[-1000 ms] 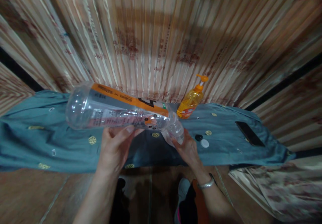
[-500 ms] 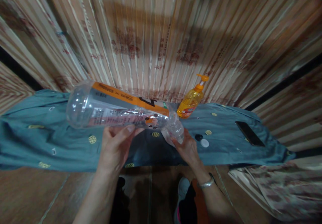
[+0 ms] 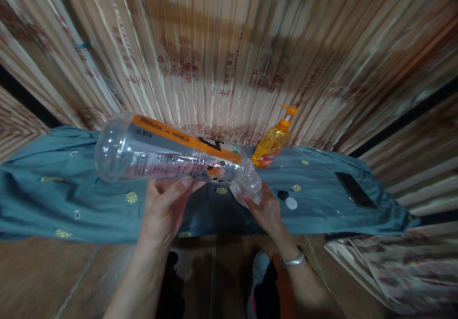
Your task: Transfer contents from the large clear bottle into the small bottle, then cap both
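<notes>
Left hand (image 3: pixel 162 209), thumb and fingers bent against the underside of a large clear plastic bottle (image 3: pixel 161 154), grips and supports it; right hand (image 3: pixel 266 209) is closed around a small clear plastic container (image 3: pixel 252 185) at the bottle's neck. The bottle is held aslant above the patterned cloth (image 3: pixel 96 209), base towards the left and slightly raised, neck towards the right. Whether liquid is inside, and how neck and container meet, cannot be told.

Sound handling of this pose would probably call for the left hand to carry the weight near the bottle's middle, changing tilt gradually, while the right keeps the container aligned with the neck. A light grip seems advisable, as thin plastic may buckle if squeezed; a sudden tilt could part the two.

Beyond the container stands an orange pump bottle (image 3: pixel 270 147); right of the right hand lie a black cap (image 3: pixel 283 195), a white cap (image 3: pixel 291 203) and, farther off, a smartphone (image 3: pixel 355 190).
</notes>
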Motion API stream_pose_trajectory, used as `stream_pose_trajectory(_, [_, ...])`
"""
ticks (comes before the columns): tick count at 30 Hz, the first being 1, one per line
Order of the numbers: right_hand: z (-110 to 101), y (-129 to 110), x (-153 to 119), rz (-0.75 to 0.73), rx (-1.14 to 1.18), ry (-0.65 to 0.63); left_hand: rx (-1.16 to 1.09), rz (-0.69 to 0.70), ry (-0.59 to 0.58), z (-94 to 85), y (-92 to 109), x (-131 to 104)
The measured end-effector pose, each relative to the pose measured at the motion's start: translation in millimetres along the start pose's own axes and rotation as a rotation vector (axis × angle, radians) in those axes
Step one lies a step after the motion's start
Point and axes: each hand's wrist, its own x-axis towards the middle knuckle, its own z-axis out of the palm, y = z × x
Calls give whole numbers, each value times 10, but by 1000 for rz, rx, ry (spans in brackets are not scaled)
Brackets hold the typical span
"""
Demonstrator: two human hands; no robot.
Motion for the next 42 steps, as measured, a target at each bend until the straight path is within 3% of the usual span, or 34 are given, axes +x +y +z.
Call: stream_pose_trajectory(42, [18, 16, -3, -14, -4, -13, -37, -5, -20, 33, 21, -1])
